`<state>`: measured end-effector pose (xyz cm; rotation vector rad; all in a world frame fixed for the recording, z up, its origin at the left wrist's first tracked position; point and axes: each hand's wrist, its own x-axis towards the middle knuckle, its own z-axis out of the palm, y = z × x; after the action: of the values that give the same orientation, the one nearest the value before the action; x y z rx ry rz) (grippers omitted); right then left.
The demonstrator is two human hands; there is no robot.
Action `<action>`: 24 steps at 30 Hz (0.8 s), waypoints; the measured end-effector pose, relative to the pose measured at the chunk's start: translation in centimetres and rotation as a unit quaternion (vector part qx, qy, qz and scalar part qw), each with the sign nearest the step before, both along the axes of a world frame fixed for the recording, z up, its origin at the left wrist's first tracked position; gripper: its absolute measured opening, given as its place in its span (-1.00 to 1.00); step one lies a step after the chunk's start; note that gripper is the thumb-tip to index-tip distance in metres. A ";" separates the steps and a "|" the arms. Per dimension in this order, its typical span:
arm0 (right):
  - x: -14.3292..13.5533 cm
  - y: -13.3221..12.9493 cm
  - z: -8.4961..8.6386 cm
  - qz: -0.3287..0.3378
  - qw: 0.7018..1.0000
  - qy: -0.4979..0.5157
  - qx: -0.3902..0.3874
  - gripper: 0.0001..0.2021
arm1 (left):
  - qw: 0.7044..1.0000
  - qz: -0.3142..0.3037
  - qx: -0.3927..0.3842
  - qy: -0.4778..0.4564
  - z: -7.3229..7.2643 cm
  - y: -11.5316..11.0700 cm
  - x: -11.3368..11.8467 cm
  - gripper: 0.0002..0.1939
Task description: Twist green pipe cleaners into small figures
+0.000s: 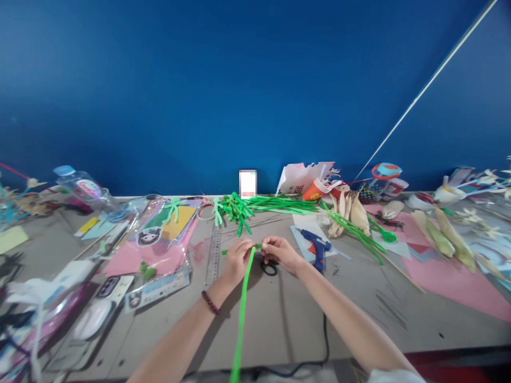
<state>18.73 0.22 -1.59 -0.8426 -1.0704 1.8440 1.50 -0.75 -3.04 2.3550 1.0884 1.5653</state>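
Both hands work over the middle of the table on a bright green pipe cleaner. Its long end hangs toward me between my forearms, and a short piece runs crosswise between the fingertips. My left hand, with a dark red bead bracelet on the wrist, is closed on it, fingers pinched together. Opposite, the closed fingers of my right hand pinch the crosswise part. Below the hands lies a black loop handle, likely of scissors, its other end hidden. Beyond them are bundled green pipe cleaners.
A blue glue gun lies right of my right hand, with a black cord near the front edge. A clear ruler lies left. Farther out are pink paper, dried husks, a phone and a plastic bottle.
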 end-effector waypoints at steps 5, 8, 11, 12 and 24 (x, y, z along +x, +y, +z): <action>0.0 0.1 -0.2 0.004 1.000 0.019 0.007 -0.71 | 1.000 0.003 -0.003 -0.008 -0.2 -0.1 0.1 -0.82; -0.1 0.2 -0.6 0.005 1.000 0.028 0.000 -0.72 | 1.000 -0.002 0.008 -0.012 -0.1 0.0 0.1 -0.84; -0.1 0.1 -0.9 0.004 0.999 0.040 -0.004 -0.73 | 1.000 0.001 0.011 -0.008 0.1 -0.1 0.1 -0.86; -0.1 0.2 -0.9 0.004 0.999 0.043 -0.005 -0.74 | 1.000 0.003 0.009 -0.005 0.1 -0.1 0.1 -0.86; 0.5 0.4 -0.4 0.027 0.999 0.000 -0.021 -0.71 | 0.983 0.035 0.119 0.137 0.4 0.0 -0.6 -0.74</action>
<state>19.23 0.60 -2.04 -0.8451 -1.0686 1.9177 0.92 -0.75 -2.67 2.7869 1.0975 1.5002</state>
